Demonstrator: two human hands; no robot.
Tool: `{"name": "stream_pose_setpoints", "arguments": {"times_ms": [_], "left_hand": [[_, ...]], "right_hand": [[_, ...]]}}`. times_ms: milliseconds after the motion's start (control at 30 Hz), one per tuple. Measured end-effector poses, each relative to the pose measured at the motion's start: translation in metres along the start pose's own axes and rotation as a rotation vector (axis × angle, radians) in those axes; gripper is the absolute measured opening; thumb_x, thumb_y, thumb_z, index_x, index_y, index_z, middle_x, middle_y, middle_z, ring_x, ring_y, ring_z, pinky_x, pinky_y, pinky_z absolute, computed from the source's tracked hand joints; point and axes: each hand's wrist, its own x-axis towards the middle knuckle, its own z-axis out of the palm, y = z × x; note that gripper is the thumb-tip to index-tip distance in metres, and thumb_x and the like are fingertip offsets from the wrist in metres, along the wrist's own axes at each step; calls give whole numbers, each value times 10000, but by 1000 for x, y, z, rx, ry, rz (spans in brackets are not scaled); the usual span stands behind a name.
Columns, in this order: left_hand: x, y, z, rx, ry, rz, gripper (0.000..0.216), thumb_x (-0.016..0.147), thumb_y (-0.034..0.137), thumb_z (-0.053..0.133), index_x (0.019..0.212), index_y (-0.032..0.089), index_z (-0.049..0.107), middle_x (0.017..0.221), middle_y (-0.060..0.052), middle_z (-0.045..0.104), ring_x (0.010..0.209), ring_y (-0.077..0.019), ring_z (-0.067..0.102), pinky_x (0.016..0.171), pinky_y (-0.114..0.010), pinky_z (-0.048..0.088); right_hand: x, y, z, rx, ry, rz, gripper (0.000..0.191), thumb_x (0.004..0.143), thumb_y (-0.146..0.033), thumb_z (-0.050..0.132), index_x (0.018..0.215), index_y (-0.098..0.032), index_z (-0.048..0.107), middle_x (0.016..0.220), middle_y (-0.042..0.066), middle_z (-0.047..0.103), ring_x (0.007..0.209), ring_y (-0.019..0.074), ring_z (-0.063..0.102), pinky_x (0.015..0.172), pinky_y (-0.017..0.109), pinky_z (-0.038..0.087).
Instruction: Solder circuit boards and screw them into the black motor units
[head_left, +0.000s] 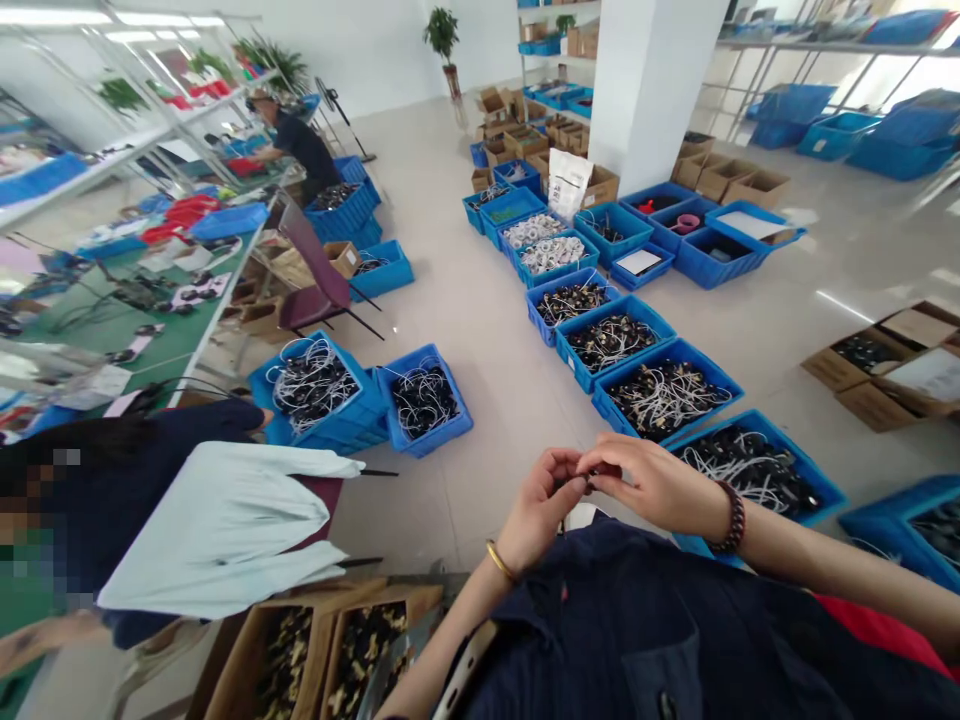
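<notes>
My left hand [541, 505] and my right hand [651, 482] meet in front of my dark blue jacket [622, 620], fingertips pinched together. Something small and dark seems to sit between the fingertips; it is too small to name. A gold bangle [501, 562] circles my left wrist, and a dark bead bracelet [729, 518] my right. Behind my right hand stands a blue crate [834, 497] of black parts with white cables. Just below the hands, a small pale patch shows, partly hidden.
Blue crates of cabled parts line the floor ahead, including a crate [466, 440] left of centre. A person [150, 480] sits close at left by a pale jacket [232, 530]; another person [304, 145] works farther back. Cardboard boxes [322, 650] stand below left, a purple chair [319, 290] beyond.
</notes>
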Motion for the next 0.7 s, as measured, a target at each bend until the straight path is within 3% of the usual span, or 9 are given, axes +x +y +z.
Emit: {"name": "stream_pose_setpoints", "arguments": {"times_ms": [133, 300, 400, 533, 700], "left_hand": [[50, 32, -11, -205, 35, -65, 412, 792, 506, 755, 1017, 168, 684, 798, -20, 558, 651, -121, 444, 593, -252, 366], [93, 69, -30, -313, 86, -31, 522, 618, 291, 826, 1106, 176, 680, 981, -61, 597, 811, -151, 535, 730, -282, 440], [122, 82, -46, -232, 192, 11, 569, 609, 264, 863, 1134, 156, 672, 947, -46, 597, 810, -137, 551, 755, -272, 445], [172, 101, -78, -97, 329, 57, 464, 719, 345, 878, 1062, 140, 643, 800, 9, 589, 665, -89, 507, 658, -240, 412], [228, 151, -118, 33, 359, 112, 456, 735, 361, 864, 1055, 159, 609, 814, 23, 610, 627, -81, 507, 598, -232, 397]], "right_hand": [[64, 25, -36, -1, -5, -137, 144, 988, -167, 560, 1055, -167, 689, 933, 59, 672, 836, 169, 644, 782, 301, 511], [139, 48, -75, -26, 10, -271, 148, 1003, -182, 543, 1067, -171, 675, 902, 64, 667, 795, 169, 632, 745, 298, 530], [183, 62, -88, -43, 10, -309, 138, 1009, -193, 541, 1057, -176, 669, 876, 54, 655, 778, 166, 624, 737, 295, 532], [248, 82, -95, -79, -28, -396, 139, 1018, -201, 533, 1073, -174, 657, 901, 59, 656, 812, 171, 632, 753, 303, 534], [337, 102, -101, -141, -118, -509, 169, 1030, -196, 514, 1103, -176, 664, 961, 80, 677, 892, 191, 641, 811, 338, 545]]}}
